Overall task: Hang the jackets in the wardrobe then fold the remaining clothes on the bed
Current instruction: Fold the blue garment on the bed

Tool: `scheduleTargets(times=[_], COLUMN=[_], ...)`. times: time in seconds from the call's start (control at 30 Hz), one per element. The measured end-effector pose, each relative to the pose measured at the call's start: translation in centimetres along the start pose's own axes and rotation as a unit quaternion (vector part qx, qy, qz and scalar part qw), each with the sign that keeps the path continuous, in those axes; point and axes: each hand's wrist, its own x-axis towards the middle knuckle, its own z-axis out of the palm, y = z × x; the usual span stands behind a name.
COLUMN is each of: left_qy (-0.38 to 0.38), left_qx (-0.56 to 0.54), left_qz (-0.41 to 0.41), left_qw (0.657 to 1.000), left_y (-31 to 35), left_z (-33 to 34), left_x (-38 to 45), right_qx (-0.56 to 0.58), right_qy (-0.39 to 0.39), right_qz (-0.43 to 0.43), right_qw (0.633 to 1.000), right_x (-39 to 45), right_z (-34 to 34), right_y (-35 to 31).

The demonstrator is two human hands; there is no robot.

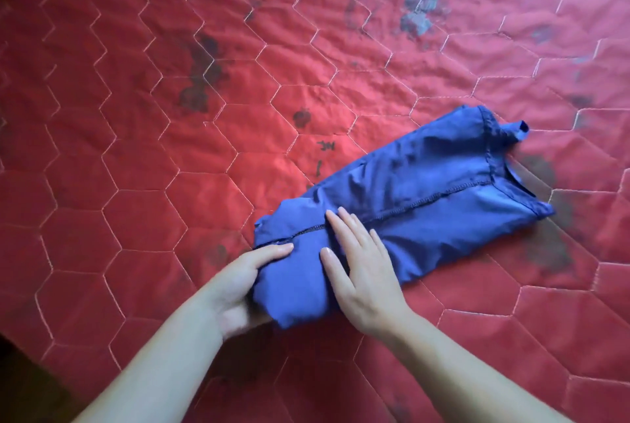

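folding a blue garment on the red bed

we look down at a red quilted bed cover (pixel 204 150) w/ pale hexagon stitching and dark worn patches. on it, right of centre, lies a blue garment (pixel 426 191), already narrowed into a long strip running from the near-left end up to the far-right end, where a small loop or tab sticks out. a stitched seam runs along its length.

our left hand (pixel 238 283) grips the near end of the strip: thumb on top of the cloth, fingers tucked under the edge, so it's clasping the fabric. our right hand (pixel 361 262) lies flat on top, just beside the left, fingers straight and together, pressing the cloth down, grasping nothing.

we judge this is a mid-fold step: the near end looks bunched and thick, approx ready to be turned over toward the far end. to do it well, we'd keep the flat palm as an anchor at the crease line, lift the gripped end evenly so the layers don't slide (the fabric looks thin and slippery), line it up w/ the seam, then smooth outward to push air and wrinkles out.

no jackets, wardrobe or other clothes show in view.
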Motion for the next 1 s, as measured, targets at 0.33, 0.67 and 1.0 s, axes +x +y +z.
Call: scheduleTargets(times=[0.33,0.67,1.0], left_qy=[-0.025,0.051,-0.159], left_qx=[-0.075,0.249,0.407], left_qz=[0.024,0.247,0.143], left_qw=[0.997,0.935,0.888], left_y=[3.2,4.8,2.7], left_z=[8.9,11.2,12.1], left_x=[-0.6,-0.2,2.5], right_qx=[0.177,0.456,0.607], right_qy=[0.096,0.095,-0.084], right_qz=[-0.016,0.162,0.265], right_qw=[0.979,0.87,0.745], right_x=[-3.4,-0.3,-2.7], right_z=[-3.5,-10.2,-15.1], right_y=[-1.0,2.3,6.3])
